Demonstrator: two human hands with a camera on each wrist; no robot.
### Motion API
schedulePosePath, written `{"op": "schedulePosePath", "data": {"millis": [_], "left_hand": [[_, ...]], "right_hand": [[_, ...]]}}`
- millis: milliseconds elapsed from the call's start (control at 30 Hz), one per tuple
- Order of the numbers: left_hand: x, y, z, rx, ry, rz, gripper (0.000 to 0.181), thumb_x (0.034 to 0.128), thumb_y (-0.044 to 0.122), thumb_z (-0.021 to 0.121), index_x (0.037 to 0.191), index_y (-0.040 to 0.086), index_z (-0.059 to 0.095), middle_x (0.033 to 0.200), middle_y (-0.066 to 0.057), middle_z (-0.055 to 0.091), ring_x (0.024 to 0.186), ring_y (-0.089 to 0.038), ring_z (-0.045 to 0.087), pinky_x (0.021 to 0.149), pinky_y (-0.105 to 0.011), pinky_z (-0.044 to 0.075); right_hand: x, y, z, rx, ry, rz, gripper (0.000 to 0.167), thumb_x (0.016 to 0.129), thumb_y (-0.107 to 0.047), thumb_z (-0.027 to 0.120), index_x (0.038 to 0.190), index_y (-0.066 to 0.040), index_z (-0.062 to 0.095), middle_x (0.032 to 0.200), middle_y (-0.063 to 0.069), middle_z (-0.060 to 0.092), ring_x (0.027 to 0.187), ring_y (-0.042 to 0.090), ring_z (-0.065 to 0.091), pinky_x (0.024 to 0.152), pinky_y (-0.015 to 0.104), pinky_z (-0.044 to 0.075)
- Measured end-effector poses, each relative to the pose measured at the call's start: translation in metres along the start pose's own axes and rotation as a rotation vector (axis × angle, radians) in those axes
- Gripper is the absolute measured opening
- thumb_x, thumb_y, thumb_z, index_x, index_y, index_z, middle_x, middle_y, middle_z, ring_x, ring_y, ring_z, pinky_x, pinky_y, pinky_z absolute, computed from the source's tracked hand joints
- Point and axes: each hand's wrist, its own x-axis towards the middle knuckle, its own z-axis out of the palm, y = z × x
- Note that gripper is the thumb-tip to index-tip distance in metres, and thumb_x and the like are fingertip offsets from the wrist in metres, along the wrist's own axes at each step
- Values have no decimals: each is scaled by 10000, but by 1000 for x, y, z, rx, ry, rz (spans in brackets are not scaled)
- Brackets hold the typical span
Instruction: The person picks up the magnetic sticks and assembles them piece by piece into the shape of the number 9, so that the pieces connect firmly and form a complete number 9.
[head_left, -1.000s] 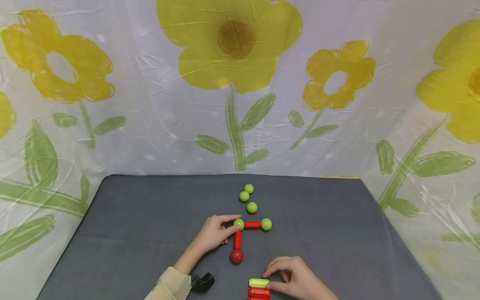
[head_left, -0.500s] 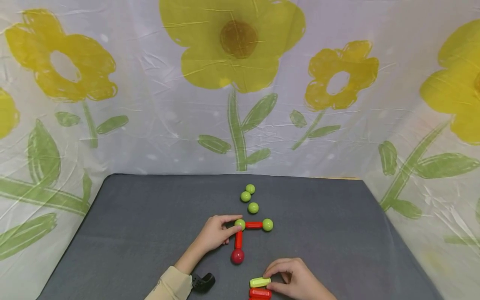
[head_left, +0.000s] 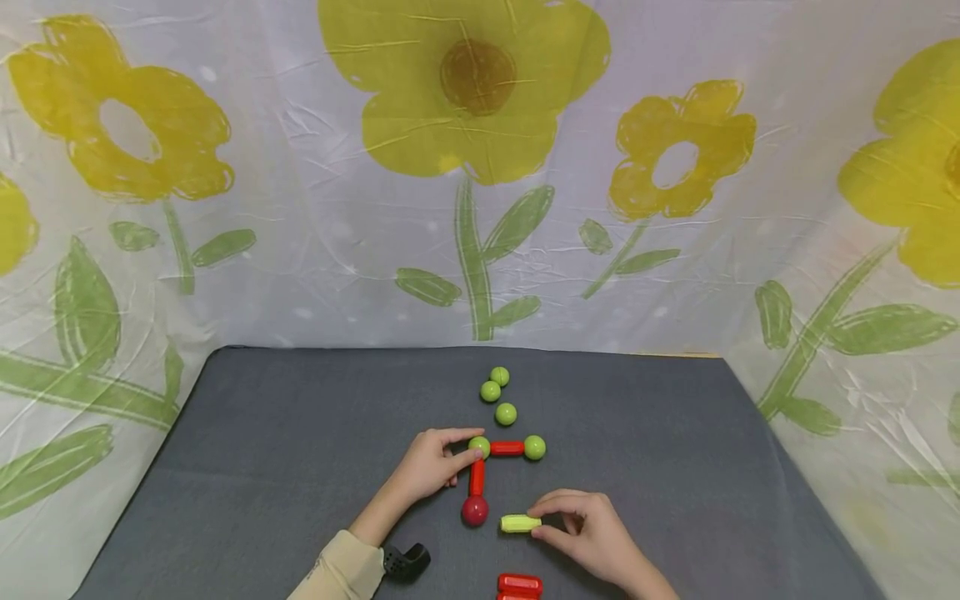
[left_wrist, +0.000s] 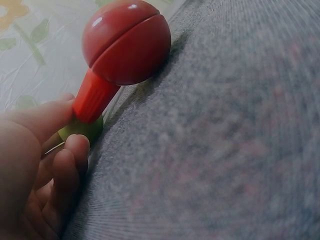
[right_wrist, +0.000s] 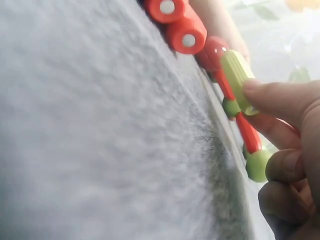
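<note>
My left hand [head_left: 429, 463] pinches a green ball [head_left: 480, 448] at the corner of an L-shaped build. From that ball one red rod [head_left: 507, 448] runs right to another green ball [head_left: 535, 447]. A second red rod [head_left: 477, 478] runs toward me and ends in a larger red ball [head_left: 475, 511], seen close up in the left wrist view. Between thumb and finger, my right hand [head_left: 592, 533] holds a yellow-green rod [head_left: 519, 523] by its right end. It lies sideways, to the right of the red ball and apart from it.
Several red rods [head_left: 519, 583] lie side by side at the front edge of the head view. Three loose green balls [head_left: 506, 414] sit beyond the build. A black curved object [head_left: 406, 564] is at my left wrist. A flowered cloth [head_left: 337, 208] hangs behind the dark table [head_left: 300, 392].
My right hand has lifted the yellow-green rod away from the red rods and carried it forward, level with the red ball. The left hand has stayed on the corner ball.
</note>
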Motion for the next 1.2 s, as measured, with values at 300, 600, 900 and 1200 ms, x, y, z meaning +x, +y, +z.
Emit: {"op": "schedulePosePath", "data": {"millis": [300, 600, 900, 1200], "left_hand": [[0, -1, 1, -9, -4, -3, 406, 1003, 323, 765, 1373, 159, 737, 526, 54, 584, 443, -99, 557, 431, -250, 443], [1, -2, 3, -20, -16, -10, 409, 1000, 345, 766, 1374, 180, 738, 527, 42, 592, 440, -108, 552, 414, -237, 398], [1, -1, 1, -21, -11, -10, 399, 1002, 333, 764, 1370, 179, 740, 519, 46, 583, 433, -97, 542, 415, -232, 402], [0, -1, -1, -21, -11, -7, 403, 1006, 344, 758, 1373, 179, 739, 522, 47, 585, 437, -100, 544, 416, -239, 406]], "right_hand": [[22, 0, 7, -17, 27, 7, 154, 893, -227, 879, 1039, -242, 836, 1026, -43, 793, 506, -57, 400, 451, 182, 382], [20, 4, 9, 45, 30, 91, 167, 883, -220, 887, 1043, -211, 839, 1041, -4, 796, 486, -31, 396, 453, 183, 363], [18, 9, 9, 11, -5, 58, 168, 873, -228, 900, 1021, -264, 830, 993, -77, 781, 495, -57, 381, 448, 162, 349], [21, 10, 11, -24, 1, 17, 189, 866, -211, 903, 1021, -280, 820, 1008, -117, 769, 505, -64, 387, 457, 157, 361]]}}
